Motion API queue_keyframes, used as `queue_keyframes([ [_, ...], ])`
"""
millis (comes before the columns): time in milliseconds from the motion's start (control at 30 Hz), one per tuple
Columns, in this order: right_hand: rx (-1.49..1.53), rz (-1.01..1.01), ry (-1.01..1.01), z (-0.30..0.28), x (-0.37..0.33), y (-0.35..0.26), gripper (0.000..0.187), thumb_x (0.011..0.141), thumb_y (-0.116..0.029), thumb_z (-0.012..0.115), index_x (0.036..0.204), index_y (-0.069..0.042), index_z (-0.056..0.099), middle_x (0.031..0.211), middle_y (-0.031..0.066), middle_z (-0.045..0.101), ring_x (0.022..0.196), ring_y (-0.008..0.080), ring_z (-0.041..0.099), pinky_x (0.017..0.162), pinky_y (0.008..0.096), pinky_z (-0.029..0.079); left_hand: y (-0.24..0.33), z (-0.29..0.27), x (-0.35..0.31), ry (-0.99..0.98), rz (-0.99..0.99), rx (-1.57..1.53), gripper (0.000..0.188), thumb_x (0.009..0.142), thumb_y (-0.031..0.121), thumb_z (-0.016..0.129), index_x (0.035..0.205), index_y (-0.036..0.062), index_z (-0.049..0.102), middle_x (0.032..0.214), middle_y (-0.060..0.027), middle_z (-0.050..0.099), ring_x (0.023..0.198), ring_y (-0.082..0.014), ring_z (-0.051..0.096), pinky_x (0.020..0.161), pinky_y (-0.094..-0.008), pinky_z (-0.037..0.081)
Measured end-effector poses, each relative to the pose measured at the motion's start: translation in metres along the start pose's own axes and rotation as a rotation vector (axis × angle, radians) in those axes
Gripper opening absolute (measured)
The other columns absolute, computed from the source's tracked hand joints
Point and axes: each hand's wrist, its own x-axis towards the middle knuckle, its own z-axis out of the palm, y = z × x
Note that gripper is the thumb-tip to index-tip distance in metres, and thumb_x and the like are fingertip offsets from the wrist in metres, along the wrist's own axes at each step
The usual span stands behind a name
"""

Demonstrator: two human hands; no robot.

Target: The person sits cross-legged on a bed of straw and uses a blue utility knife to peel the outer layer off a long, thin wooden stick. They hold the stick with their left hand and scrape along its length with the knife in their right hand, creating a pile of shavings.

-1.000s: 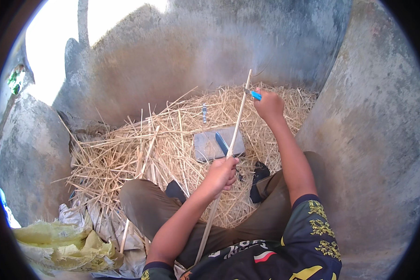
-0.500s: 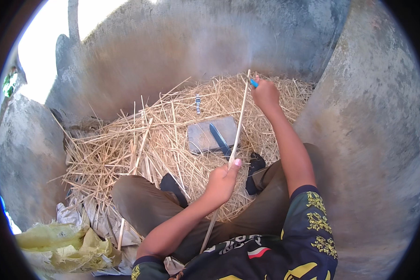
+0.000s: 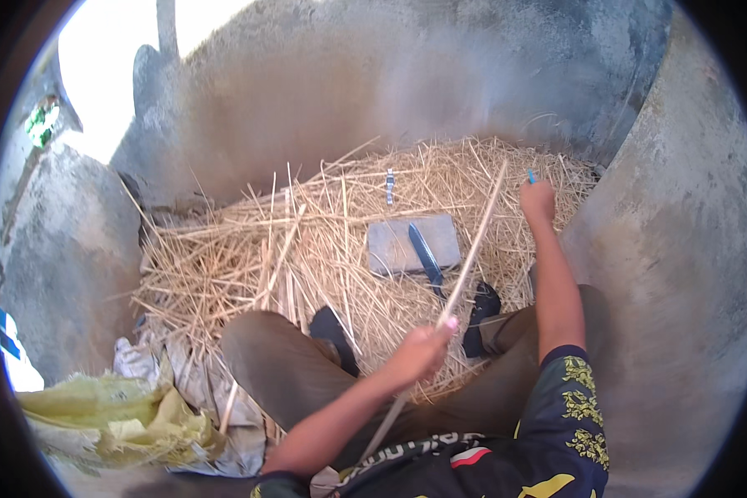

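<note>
My left hand [image 3: 419, 357] is closed around a long, pale, thin stick [image 3: 480, 236]. The stick slants from my lap up to the far right, its upper end above the straw. To the right of that end, my right hand [image 3: 538, 202] is closed on a small blue tool [image 3: 531, 177]. Only its tip shows above the fist, so I cannot tell its kind, and it is apart from the stick. Between my feet and the far wall, a dark-bladed knife [image 3: 425, 253] rests across a grey stone block [image 3: 388, 249], its handle toward me.
Loose straw and thin stalks [image 3: 224, 266] cover the ground ahead. A metal-band wristwatch [image 3: 389, 186] lies on them beyond the block. Curved concrete walls [image 3: 349, 91] rise ahead and at both sides. A torn yellowish sack [image 3: 116, 411] lies at the lower left.
My right hand has moved away from the stick's upper end, toward me and to the right, with the blue tool. The stick now leans further right. The whole view has shifted slightly.
</note>
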Motion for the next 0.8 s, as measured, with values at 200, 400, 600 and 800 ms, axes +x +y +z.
queue_keyframes([
  [200, 0.307, -0.130, -0.075, -0.058, -0.030, -0.078, 0.038, 0.096, -0.035, 0.053, 0.091, -0.002, 0.071, 0.088, 0.0203, 0.070, 0.085, 0.0433, 0.066, 0.081, 0.0507, 0.051, 0.045, -0.014, -0.003, -0.029, 0.237, -0.222, 0.036, 0.107, 0.043, 0.045, 0.084, 0.0159, 0.042, 0.059, 0.0063, 0.032, 0.046, -0.0050, 0.028, 0.040, -0.0207, 0.026],
  [400, 0.312, -0.834, 0.301, -0.103, -0.073, -0.071, 0.030, 0.098, -0.031, 0.054, 0.098, -0.004, 0.066, 0.067, 0.0149, 0.060, 0.070, 0.0372, 0.061, 0.073, 0.0469, 0.048, 0.063, -0.012, -0.022, -0.028, 0.334, -0.146, 0.035, 0.107, 0.043, 0.044, 0.086, 0.0142, 0.043, 0.064, 0.0061, 0.035, 0.051, -0.0041, 0.031, 0.043, -0.0196, 0.026],
  [600, 0.417, -0.566, -0.224, -0.105, -0.128, -0.070, 0.031, 0.090, -0.032, 0.064, 0.083, -0.002, 0.067, 0.061, 0.0135, 0.061, 0.059, 0.0346, 0.062, 0.063, 0.0438, 0.051, 0.062, -0.004, -0.008, -0.032, 0.330, -0.165, 0.034, 0.107, 0.042, 0.045, 0.088, 0.0131, 0.046, 0.062, 0.0072, 0.033, 0.050, -0.0041, 0.026, 0.043, -0.0209, 0.024],
  [800, 0.119, -0.709, -0.305, -0.078, -0.170, -0.092, 0.029, 0.086, -0.030, 0.064, 0.075, -0.003, 0.069, 0.064, 0.0172, 0.066, 0.062, 0.0355, 0.067, 0.063, 0.0439, 0.055, 0.053, -0.021, -0.003, 0.230, 0.415, -0.042, 0.033, 0.107, 0.037, 0.046, 0.089, 0.0093, 0.049, 0.061, 0.0052, 0.041, 0.048, -0.0052, 0.038, 0.042, -0.0237, 0.033],
])
